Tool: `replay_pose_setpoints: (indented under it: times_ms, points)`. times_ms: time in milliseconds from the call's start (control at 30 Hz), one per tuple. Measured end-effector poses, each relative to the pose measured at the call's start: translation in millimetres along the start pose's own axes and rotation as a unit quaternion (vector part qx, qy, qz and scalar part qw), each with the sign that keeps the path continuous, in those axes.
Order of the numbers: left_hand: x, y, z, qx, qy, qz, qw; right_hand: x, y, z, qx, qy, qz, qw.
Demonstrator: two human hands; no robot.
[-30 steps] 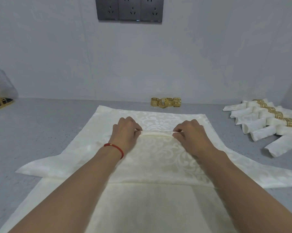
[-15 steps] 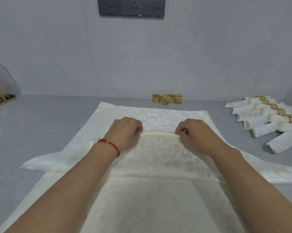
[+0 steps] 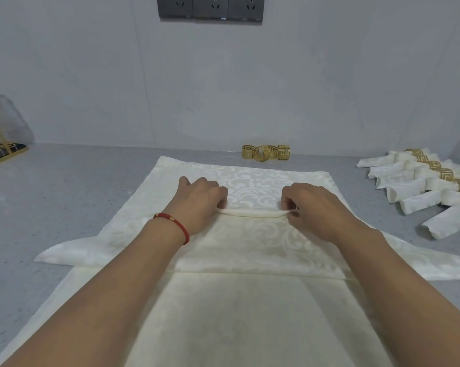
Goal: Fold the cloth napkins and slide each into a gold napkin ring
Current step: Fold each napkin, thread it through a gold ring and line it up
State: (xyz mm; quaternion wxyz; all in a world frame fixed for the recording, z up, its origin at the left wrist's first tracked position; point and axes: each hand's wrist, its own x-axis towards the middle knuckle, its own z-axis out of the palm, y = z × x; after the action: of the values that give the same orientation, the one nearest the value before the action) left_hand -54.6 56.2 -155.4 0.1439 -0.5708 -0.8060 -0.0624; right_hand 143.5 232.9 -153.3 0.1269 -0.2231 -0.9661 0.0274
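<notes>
A cream damask napkin lies spread on the grey counter, on top of another cream cloth. Across its middle runs a narrow raised fold. My left hand, with a red bracelet at the wrist, pinches the fold's left end. My right hand pinches its right end. Three empty gold napkin rings stand in a row by the back wall, beyond the napkin.
Several rolled napkins in gold rings lie in a row at the right. A dark tray with a gold rim and a clear cover sit at the far left. Wall sockets are above.
Both hands drew slightly toward me with the napkin's fold, which now stands up thicker between them. The view shifted a little.
</notes>
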Motion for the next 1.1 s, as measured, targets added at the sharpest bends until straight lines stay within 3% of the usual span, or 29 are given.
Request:
replay_pose_setpoints:
  times_ms: [133, 267, 433, 633, 767, 900, 1000, 1100]
  points:
    - [-4.3, -4.3, -11.9, -0.086, -0.101, -0.016, 0.991, -4.5, -1.1, -10.2, 0.031, -0.079, 0.031, 0.996]
    - [-7.2, -7.7, -14.2, -0.170, -0.070, -0.044, 0.982, -7.7, 8.9, -5.1, 0.100, -0.025, 0.036, 0.994]
    - [-7.4, -5.5, -11.0, -0.122, -0.074, -0.045, 0.989, -6.4, 17.2, -2.9, 0.097, -0.053, 0.050, 0.993]
    - [-6.7, 2.7, -6.0, -0.036, 0.010, -0.003, 0.999, -5.3, 12.4, -1.6, 0.040, 0.022, 0.032, 0.998]
    - [-5.3, -1.9, -8.6, -0.031, -0.045, 0.006, 0.998, -5.4, 11.1, -3.6, 0.031, -0.013, 0.029, 0.999]
    - [-6.7, -7.5, -11.1, -0.127, -0.071, -0.031, 0.989, -12.7, 15.6, -14.0, 0.086, -0.067, 0.023, 0.994]
    - [-6.7, -10.6, -9.8, -0.179, -0.053, -0.044, 0.981, -16.4, 20.1, -13.5, 0.124, -0.030, 0.005, 0.992]
    - [-7.5, -8.6, -10.4, -0.161, -0.071, -0.052, 0.983, -15.3, 22.1, -10.2, 0.126, -0.028, 0.023, 0.991]
